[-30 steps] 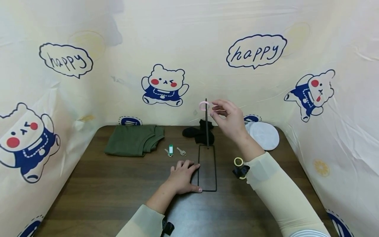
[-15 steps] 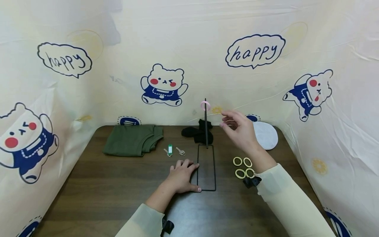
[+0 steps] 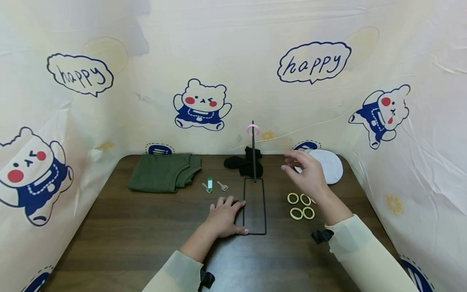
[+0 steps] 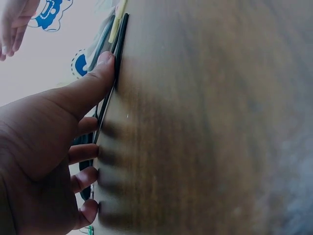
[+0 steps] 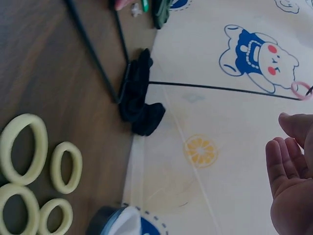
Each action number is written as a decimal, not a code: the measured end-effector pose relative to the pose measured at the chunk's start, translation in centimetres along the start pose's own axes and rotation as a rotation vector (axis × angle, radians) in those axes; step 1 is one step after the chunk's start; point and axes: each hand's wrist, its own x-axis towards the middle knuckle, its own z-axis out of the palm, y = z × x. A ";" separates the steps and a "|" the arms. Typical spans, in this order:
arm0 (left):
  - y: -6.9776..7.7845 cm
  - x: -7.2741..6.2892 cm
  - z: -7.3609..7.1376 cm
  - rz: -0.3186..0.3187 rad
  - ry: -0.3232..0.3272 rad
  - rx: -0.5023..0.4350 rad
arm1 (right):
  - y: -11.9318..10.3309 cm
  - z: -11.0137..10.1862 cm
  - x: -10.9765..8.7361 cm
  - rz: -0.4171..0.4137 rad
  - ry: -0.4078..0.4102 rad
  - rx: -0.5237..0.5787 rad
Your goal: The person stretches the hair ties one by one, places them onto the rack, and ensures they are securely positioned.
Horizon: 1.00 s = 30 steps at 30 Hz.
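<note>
Right hand half open, holding nothing; left hand spread, touching the stand's base.
Pink ring at the post, near its top. Yellow rings near right wrist; hand partly hides white item. Black cloth behind post; keys, green cloth leftward.

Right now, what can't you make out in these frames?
Head: part of the white item, behind the right hand.
Head: exactly how the pink ring meets the rod, too small.
Head: any writing on the key tag, too small.
Left wrist: part of the stand frame, behind the left hand.
Right wrist: most of the green cloth, cut off by the top edge.
</note>
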 end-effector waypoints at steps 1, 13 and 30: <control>0.0 0.0 0.0 0.000 0.001 -0.002 | 0.2 -0.1 -0.3 0.003 -0.001 -0.012; 0.3 0.1 -0.3 -0.009 -0.013 -0.003 | 2.9 -1.8 -3.5 0.071 -0.033 -0.076; 0.8 -0.2 -0.6 -0.012 -0.046 0.019 | 7.1 -4.9 -7.1 0.293 -0.223 -0.223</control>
